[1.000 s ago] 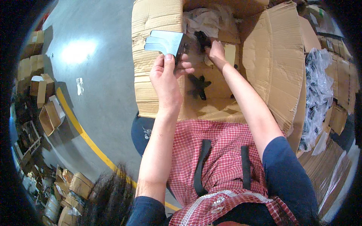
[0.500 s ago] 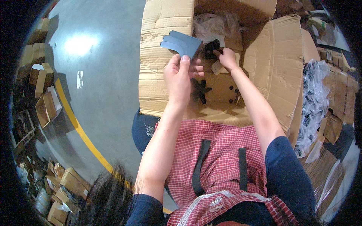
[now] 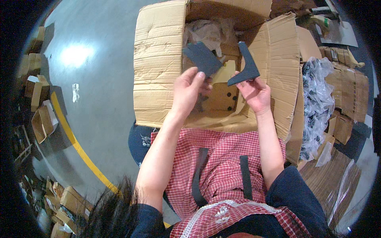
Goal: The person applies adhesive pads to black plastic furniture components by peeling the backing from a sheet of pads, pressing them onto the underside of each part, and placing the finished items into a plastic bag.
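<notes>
My left hand grips a stack of dark blue-grey bracket-like pieces between thumb and fingers, held above the open box. To the right, my right hand pinches a single L-shaped dark piece with a curved inner edge. The two hands are apart, and so are the things they hold. Beneath them stands a large open cardboard box. Inside it lie crumpled clear plastic and a few small black round spots or parts on the bottom; the stack hides some of the interior.
On the right lies a heap of clear plastic bags beside stacked cardboard. Small open cartons stand along the left. A yellow line runs over the grey floor. More cartons lie at the lower left.
My right hand has come up out of the box, now holding an L-shaped dark piece. The stack in my left hand has turned, its flat face now showing. The whole view has shifted slightly.
</notes>
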`<state>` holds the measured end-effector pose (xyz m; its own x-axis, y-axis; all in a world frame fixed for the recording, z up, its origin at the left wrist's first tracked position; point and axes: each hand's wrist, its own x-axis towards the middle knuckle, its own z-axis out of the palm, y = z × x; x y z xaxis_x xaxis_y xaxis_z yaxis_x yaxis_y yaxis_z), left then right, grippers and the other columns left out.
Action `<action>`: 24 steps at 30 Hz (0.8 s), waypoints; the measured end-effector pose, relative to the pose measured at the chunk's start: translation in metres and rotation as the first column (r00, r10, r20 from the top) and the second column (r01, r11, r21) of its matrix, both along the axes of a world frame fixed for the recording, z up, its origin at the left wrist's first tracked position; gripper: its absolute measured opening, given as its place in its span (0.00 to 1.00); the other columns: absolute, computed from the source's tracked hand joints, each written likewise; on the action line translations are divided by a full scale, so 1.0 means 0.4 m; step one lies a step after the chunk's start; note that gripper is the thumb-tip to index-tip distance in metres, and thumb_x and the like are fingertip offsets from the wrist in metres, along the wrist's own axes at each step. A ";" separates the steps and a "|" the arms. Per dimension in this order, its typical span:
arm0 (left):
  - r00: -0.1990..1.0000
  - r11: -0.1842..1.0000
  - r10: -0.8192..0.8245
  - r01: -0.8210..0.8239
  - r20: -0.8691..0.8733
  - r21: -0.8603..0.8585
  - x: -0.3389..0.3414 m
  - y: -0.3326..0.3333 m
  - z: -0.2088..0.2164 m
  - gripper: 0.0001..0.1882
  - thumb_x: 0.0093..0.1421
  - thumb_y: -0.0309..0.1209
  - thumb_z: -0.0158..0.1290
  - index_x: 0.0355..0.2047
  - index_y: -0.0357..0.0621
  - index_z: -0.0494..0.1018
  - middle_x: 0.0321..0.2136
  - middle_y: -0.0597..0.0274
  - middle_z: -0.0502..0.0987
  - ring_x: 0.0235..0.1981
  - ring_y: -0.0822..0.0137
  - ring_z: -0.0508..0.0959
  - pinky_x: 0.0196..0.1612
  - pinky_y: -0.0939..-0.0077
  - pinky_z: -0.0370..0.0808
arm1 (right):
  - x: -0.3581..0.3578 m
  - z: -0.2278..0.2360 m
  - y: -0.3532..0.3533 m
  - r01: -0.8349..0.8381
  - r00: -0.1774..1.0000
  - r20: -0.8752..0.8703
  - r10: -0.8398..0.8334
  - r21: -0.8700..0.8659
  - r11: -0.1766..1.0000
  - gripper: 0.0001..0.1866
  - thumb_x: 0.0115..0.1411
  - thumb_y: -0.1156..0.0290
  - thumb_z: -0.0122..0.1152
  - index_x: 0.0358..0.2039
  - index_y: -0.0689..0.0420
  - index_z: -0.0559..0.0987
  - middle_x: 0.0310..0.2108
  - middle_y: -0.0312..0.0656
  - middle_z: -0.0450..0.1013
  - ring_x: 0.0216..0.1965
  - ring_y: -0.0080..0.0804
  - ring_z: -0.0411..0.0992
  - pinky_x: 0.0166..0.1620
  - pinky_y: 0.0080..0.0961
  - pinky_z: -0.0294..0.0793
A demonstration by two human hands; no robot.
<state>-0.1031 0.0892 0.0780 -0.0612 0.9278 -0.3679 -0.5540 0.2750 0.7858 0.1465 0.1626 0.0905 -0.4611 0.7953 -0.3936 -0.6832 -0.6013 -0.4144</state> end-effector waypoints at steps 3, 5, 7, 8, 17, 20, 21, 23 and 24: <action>0.986 0.991 -0.127 0.122 0.106 0.050 0.035 -0.004 0.031 0.15 0.70 0.32 0.50 0.51 0.35 0.73 0.39 0.61 0.80 0.32 0.69 0.82 0.34 0.74 0.83 | 0.042 -0.061 0.000 -0.067 0.983 0.173 0.056 0.063 0.996 0.22 0.66 0.67 0.56 0.56 0.65 0.72 0.56 0.47 0.72 0.59 0.40 0.69 0.66 0.46 0.62; 0.978 0.993 -0.118 0.114 0.173 0.029 0.036 -0.012 0.039 0.16 0.70 0.32 0.49 0.52 0.34 0.72 0.39 0.59 0.80 0.31 0.68 0.82 0.34 0.73 0.83 | -0.012 -0.011 -0.014 -0.165 0.922 0.372 0.105 0.134 0.977 0.18 0.68 0.67 0.55 0.54 0.64 0.74 0.51 0.42 0.76 0.54 0.33 0.72 0.60 0.36 0.67; 0.959 0.992 -0.119 0.124 0.258 -0.002 0.030 -0.010 0.059 0.15 0.71 0.30 0.48 0.51 0.32 0.73 0.37 0.57 0.81 0.31 0.69 0.82 0.34 0.75 0.82 | -0.021 0.003 -0.026 -0.178 0.863 0.498 0.083 0.147 0.973 0.14 0.68 0.68 0.57 0.49 0.61 0.78 0.46 0.37 0.78 0.49 0.29 0.75 0.57 0.30 0.72; 0.962 0.993 -0.103 0.114 0.253 -0.029 0.029 -0.010 0.061 0.14 0.70 0.30 0.48 0.51 0.33 0.74 0.36 0.56 0.81 0.29 0.69 0.81 0.33 0.75 0.82 | -0.029 0.017 -0.027 -0.208 0.853 0.513 0.090 0.178 0.962 0.14 0.68 0.68 0.57 0.49 0.61 0.78 0.46 0.37 0.79 0.48 0.27 0.75 0.55 0.27 0.72; 0.880 0.970 -0.216 0.241 0.422 -0.007 0.006 -0.006 0.070 0.14 0.69 0.31 0.50 0.49 0.35 0.75 0.33 0.57 0.82 0.22 0.69 0.79 0.27 0.73 0.80 | -0.006 0.047 0.005 -0.343 0.799 0.585 0.138 0.256 0.904 0.11 0.68 0.69 0.57 0.45 0.62 0.79 0.44 0.32 0.71 0.50 0.22 0.69 0.57 0.22 0.64; 0.877 0.954 -0.295 0.296 0.378 0.057 0.001 -0.008 0.061 0.12 0.68 0.32 0.52 0.45 0.35 0.77 0.32 0.57 0.81 0.21 0.70 0.79 0.27 0.75 0.80 | 0.002 0.023 0.013 -0.444 0.719 0.691 0.080 0.367 0.817 0.14 0.69 0.67 0.56 0.47 0.63 0.79 0.45 0.32 0.73 0.50 0.23 0.70 0.57 0.23 0.65; 0.887 0.952 -0.300 0.300 0.352 0.054 0.003 -0.007 0.063 0.12 0.67 0.31 0.53 0.44 0.35 0.77 0.31 0.58 0.81 0.21 0.71 0.79 0.28 0.75 0.80 | 0.008 0.022 0.010 -0.460 0.646 0.762 0.054 0.331 0.824 0.15 0.69 0.65 0.56 0.48 0.63 0.78 0.46 0.33 0.74 0.51 0.23 0.70 0.57 0.23 0.66; 0.907 0.953 -0.300 0.301 0.296 0.041 0.007 -0.010 0.064 0.11 0.66 0.31 0.55 0.41 0.35 0.78 0.30 0.59 0.81 0.22 0.72 0.79 0.28 0.76 0.79 | -0.025 0.056 0.001 -0.485 0.481 0.876 0.016 0.251 0.838 0.17 0.70 0.63 0.55 0.49 0.64 0.77 0.47 0.33 0.75 0.51 0.24 0.70 0.57 0.24 0.66; 0.906 0.947 -0.318 0.320 0.278 0.039 0.011 -0.012 0.062 0.11 0.66 0.30 0.55 0.42 0.34 0.78 0.30 0.60 0.80 0.23 0.72 0.79 0.29 0.76 0.80 | -0.033 0.062 -0.001 -0.445 0.529 0.848 0.039 0.238 0.863 0.17 0.70 0.62 0.55 0.50 0.63 0.77 0.47 0.34 0.76 0.51 0.24 0.71 0.57 0.24 0.67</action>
